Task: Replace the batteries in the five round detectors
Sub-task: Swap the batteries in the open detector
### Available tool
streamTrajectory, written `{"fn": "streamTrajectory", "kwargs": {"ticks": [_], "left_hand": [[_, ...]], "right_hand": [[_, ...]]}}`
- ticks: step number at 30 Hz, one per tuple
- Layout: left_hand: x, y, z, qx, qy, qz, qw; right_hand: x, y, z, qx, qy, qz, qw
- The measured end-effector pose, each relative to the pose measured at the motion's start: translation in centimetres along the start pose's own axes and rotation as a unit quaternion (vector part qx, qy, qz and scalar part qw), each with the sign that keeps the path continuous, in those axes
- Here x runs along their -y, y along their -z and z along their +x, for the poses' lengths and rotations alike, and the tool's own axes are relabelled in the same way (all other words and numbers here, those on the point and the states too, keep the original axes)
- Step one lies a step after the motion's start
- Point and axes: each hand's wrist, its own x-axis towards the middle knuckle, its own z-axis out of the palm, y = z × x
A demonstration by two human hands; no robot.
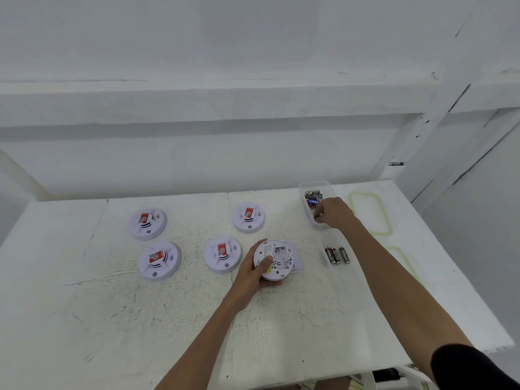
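My left hand [254,270] grips a white round detector [277,258] turned back side up, its battery bay open and empty. Its cover [297,260] lies under and beside it on the table. My right hand [333,212] reaches into a clear plastic box [305,188] of batteries, fingers pinched over something small at the box's near end. Three black batteries [337,254] lie side by side on the table right of the held detector. Several other detectors rest face up: far left [147,223], near left [159,260], middle [222,257], far middle [248,217].
The white table [168,319] has its front edge near me and its right edge by a white frame post [439,114]. Two faint green outlines [368,212] mark the table right of the box.
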Motion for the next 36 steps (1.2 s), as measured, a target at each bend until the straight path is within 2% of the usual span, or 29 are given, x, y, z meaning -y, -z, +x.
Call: {"fn": "streamTrajectory", "kwargs": {"ticks": [4,6,11,14,18,22,28,36], "left_hand": [[0.0,0.1,0.1,-0.005,0.004,-0.002,1.0],[0.1,0.1,0.2,-0.008,0.01,-0.001,1.0],[0.2,0.1,0.3,-0.009,0.008,0.003,1.0],[0.2,0.1,0.2,-0.01,0.004,0.007,1.0],[0.2,0.0,0.1,-0.007,-0.002,0.018,1.0],[0.2,-0.1,0.1,-0.015,-0.005,0.022,1.0],[0.2,-0.2,0.0,-0.01,-0.011,0.026,1.0],[0.3,-0.1,0.1,-0.01,-0.01,0.016,1.0]], "right_hand": [[-0.1,-0.5,-0.5,-0.104,-0.003,0.04,0.994],[0.3,-0.6,-1.4,-0.154,0.009,0.099,0.983],[2.7,-0.7,-5.5,-0.233,0.013,0.304,0.924],[4.6,-1.4,-7.9,-0.244,0.02,0.365,0.898],[6.5,-2.6,-10.0,-0.219,0.031,0.427,0.877],[7.8,-4.1,-11.8,-0.193,0.054,0.419,0.885],[8.1,-6.5,-13.5,-0.206,0.085,0.304,0.926],[8.4,-7.9,-14.3,-0.216,0.12,0.254,0.935]]}}
